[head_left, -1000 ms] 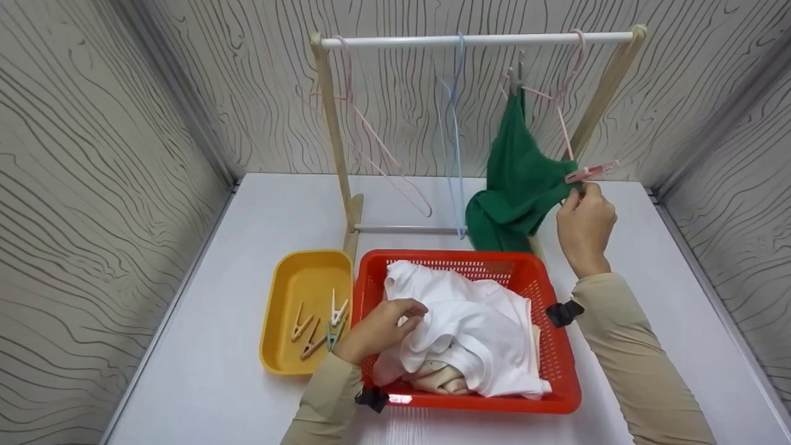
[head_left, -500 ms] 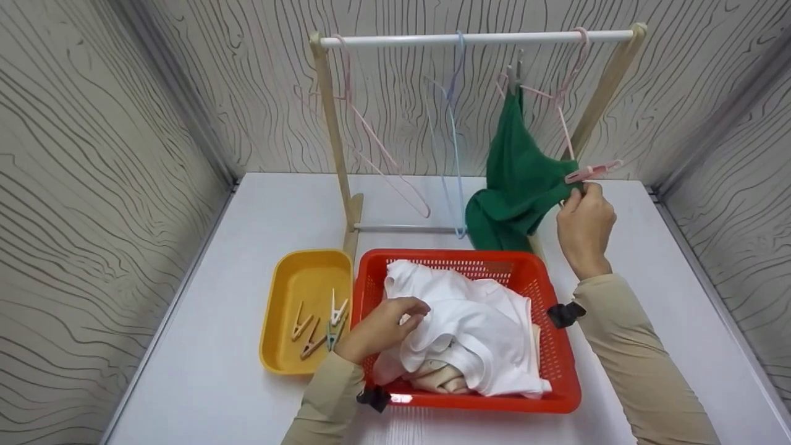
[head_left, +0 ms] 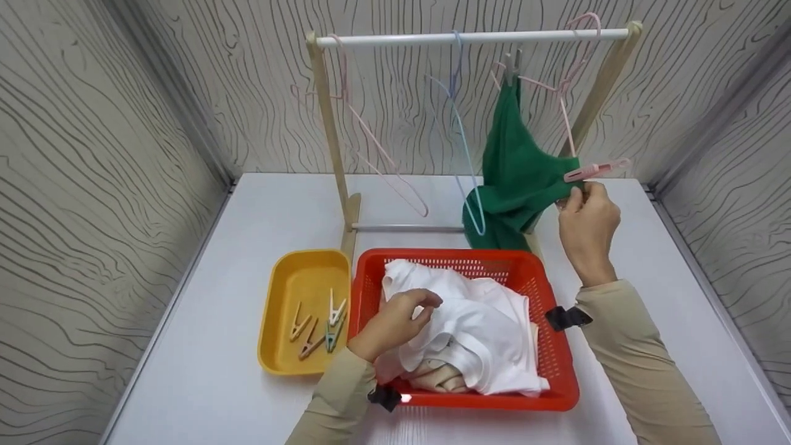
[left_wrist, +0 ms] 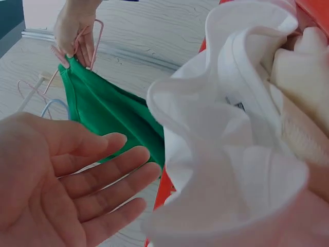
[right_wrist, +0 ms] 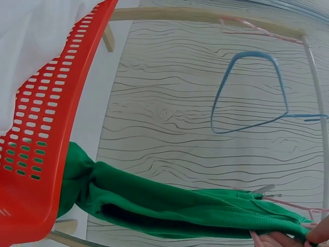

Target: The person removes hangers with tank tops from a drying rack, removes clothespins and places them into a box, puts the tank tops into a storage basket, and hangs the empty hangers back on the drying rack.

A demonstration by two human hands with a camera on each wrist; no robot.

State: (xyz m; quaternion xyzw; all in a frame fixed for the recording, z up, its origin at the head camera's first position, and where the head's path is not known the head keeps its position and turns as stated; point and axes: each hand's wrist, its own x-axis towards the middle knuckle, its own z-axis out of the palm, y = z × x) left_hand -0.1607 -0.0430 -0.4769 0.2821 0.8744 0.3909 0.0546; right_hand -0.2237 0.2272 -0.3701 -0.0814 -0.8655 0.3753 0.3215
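Note:
My right hand (head_left: 590, 228) pinches the corner of a green garment (head_left: 516, 154), right beside a pink clothespin (head_left: 596, 170) clipped there. The garment drapes from a pink hanger (head_left: 567, 120), and a grey clothespin (head_left: 511, 69) grips its other upper corner. In the left wrist view the fingers of my left hand (left_wrist: 67, 185) are nearly straight and hold nothing. That hand hovers over a white garment (head_left: 488, 327) in the red basket (head_left: 482, 403); whether it touches the cloth I cannot tell. The right wrist view shows only some fingertips of my right hand (right_wrist: 295, 239).
A rack with a white rod (head_left: 395, 39) stands behind the basket. From it hang a blue hanger (head_left: 465, 133) and another pink hanger (head_left: 377, 145). Left of the basket sits a yellow tray (head_left: 303, 262) with several clothespins (head_left: 332, 334). Beige cloth (head_left: 440, 376) lies under the white garment.
The right pink hanger has tilted, its hook rising above the rod. The blue hanger has swung right, across the green garment's edge. My left hand has shifted slightly right.

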